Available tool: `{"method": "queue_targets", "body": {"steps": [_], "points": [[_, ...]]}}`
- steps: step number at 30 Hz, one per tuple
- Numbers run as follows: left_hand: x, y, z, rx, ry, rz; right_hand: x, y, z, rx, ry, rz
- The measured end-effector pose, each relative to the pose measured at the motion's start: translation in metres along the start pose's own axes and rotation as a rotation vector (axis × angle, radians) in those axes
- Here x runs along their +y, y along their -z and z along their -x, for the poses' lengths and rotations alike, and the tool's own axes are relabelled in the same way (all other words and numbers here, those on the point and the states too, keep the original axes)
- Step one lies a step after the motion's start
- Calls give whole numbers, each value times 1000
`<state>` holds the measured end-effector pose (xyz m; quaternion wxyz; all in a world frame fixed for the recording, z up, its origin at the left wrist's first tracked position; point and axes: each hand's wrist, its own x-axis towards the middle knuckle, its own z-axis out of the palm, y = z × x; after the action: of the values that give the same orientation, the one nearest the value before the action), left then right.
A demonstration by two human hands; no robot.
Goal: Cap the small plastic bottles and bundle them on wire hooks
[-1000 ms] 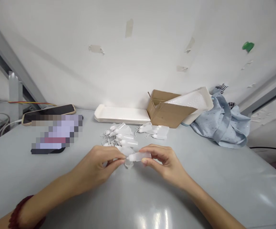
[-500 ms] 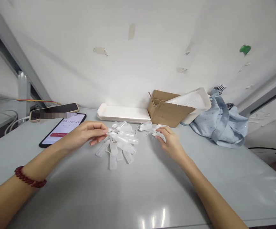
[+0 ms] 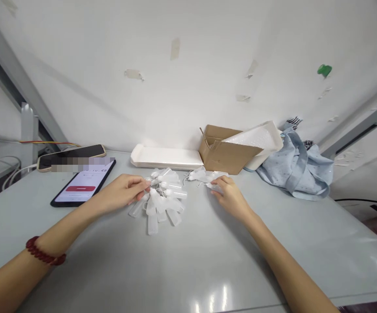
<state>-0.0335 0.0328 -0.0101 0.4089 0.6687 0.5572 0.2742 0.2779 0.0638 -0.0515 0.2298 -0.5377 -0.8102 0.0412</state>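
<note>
A pile of flat, translucent white plastic pieces, with narrow ends and thin cords or loops, lies fanned out mid-table. At its left edge my left hand is closed, thumb and forefinger pinching the narrow end of one piece. A smaller group of similar pieces lies to the right of the pile. Over the near right part of that group is my right hand, its fingertips closed on one translucent piece. The fingers partly hide both held pieces.
Behind the pile stand a shallow white tray and an open cardboard box with white foam packaging leaning in it. A light blue cloth bag lies right. Two phones, one showing a timer and one dark, lie left.
My right hand's fingers have closed down onto a piece in the smaller group. My left hand has shifted slightly, its fingers still pinched at the pile's edge. The camera view has moved a little.
</note>
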Motion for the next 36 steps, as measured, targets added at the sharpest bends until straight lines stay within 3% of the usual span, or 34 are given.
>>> {"method": "queue_targets", "body": {"steps": [7,13,17,24,30,36], "points": [[13,-3,7,263,47,5,-5,-1,2,-63,-45,-55],[23,-16,19,298,-46,-31,-31,15,6,-64,-61,-157],[22,-27,24,210,-101,-55,-54,25,14,-41,19,-380],[28,-34,29,-17,-92,-66,-73,18,29,89,426,-390],[30,-32,31,-150,-21,-16,-74,15,31,98,468,-325],[33,-32,32,-180,-7,25,-73,15,31,122,483,-333]]}}
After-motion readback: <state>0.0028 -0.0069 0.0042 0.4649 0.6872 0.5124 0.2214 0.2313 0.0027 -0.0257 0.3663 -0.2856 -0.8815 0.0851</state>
